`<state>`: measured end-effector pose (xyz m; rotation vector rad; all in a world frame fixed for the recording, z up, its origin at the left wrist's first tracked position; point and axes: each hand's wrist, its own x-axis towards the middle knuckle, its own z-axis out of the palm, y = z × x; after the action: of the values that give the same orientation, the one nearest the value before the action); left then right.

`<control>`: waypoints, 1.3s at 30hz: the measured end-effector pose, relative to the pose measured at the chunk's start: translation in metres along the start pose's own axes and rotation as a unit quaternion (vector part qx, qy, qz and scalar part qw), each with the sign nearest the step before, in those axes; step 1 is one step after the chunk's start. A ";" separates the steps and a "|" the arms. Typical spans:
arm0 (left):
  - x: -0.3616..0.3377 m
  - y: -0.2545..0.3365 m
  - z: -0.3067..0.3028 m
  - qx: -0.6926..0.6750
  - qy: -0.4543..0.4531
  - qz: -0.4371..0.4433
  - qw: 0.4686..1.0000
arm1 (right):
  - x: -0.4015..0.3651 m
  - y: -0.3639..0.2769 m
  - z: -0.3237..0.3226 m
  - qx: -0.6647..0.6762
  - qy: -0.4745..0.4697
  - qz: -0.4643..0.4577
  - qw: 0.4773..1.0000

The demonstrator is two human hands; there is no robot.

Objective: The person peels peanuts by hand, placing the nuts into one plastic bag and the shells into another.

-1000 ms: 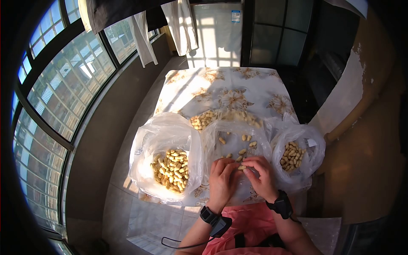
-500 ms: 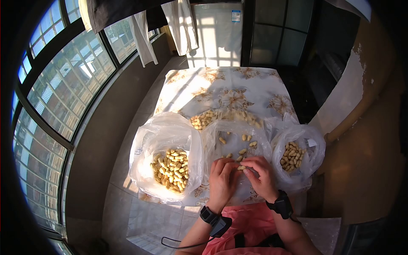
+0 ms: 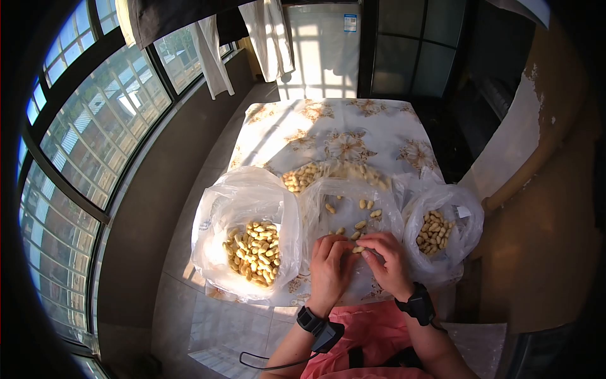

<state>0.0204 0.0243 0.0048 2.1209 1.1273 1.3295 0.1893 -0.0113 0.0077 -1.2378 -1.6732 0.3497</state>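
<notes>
Over the middle plastic bag [image 3: 312,218], my left hand [image 3: 331,268] has its fingers curled, and what they hold, if anything, is hidden. My right hand [image 3: 386,262] pinches a peanut [image 3: 358,249] between thumb and fingers, close beside the left fingertips. Several loose peanuts [image 3: 360,225] lie in the middle bag just beyond the hands. To the left stands an open plastic bag [image 3: 211,215] with a large heap of peanuts [image 3: 255,252]. On the right, another open bag [image 3: 470,221] contains a smaller heap [image 3: 434,232].
Behind the middle bag lies a further pile of peanuts [image 3: 300,178] in clear plastic. A flowered cloth covers the table [image 3: 347,145]. Barred windows [image 3: 107,126] line the left side, and a pale cabinet or fridge [image 3: 322,50] stands beyond the table.
</notes>
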 end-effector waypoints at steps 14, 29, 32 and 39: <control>-0.001 -0.001 0.000 0.003 -0.002 -0.001 1.000 | 0.000 0.000 0.000 0.004 0.002 0.010 1.000; -0.001 -0.001 0.000 0.000 -0.006 -0.004 1.000 | 0.000 -0.001 0.000 0.002 0.003 0.013 1.000; -0.001 0.000 0.000 0.001 -0.004 -0.003 1.000 | 0.000 -0.001 0.000 0.002 0.002 0.009 1.000; -0.001 0.000 0.000 0.002 -0.003 -0.002 1.000 | 0.000 0.000 0.000 -0.002 0.003 0.004 1.000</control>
<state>0.0199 0.0240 0.0043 2.1239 1.1318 1.3191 0.1890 -0.0113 0.0075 -1.2488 -1.6651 0.3475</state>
